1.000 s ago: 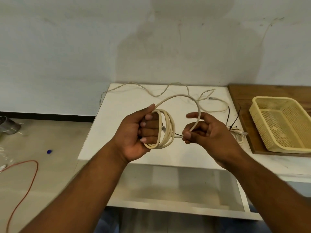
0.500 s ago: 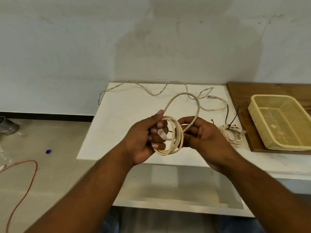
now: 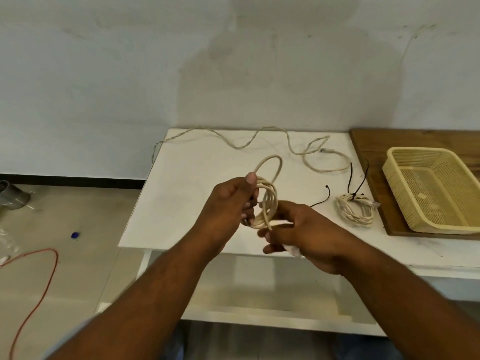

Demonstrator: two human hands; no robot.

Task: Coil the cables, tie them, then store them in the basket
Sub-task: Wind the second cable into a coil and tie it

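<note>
**You:** What are my fingers doing?

**Spotter:** Your left hand [image 3: 228, 201] has its fingers curled through the thick cream round cable [image 3: 268, 203], which is wound into a bunch of loops. Your thumb presses on top of the bunch. Your right hand [image 3: 309, 233] sits just below and to the right. Its fingers are curled too, and they pinch the strand that comes down out of the loops. Something white shows under that palm, too blurred to name.

**You:** Where is the cable itself?

**Spotter:** It's up in the air between your hands, over the front part of the white table [image 3: 187, 193]. One larger loop stands up above your left thumb.

**You:** What's around me?

**Spotter:** A thin black zip tie [image 3: 327, 192] lies loose on the table just behind your right hand. Farther right sits a small coil of twisted off-white cord [image 3: 354, 211], bound with black ties [image 3: 351, 175] whose tails stick up. Along the wall side, a long twisted off-white cord [image 3: 259, 137] lies uncoiled, with one end dropping over the table's far left corner. The cream plastic mesh basket [image 3: 397, 190] stands on a brown wooden board [image 3: 376, 141] at the right, well apart from your hands. On the floor to your left you have a thin red wire [image 3: 49, 271] and a small blue object [image 3: 75, 235].
</note>
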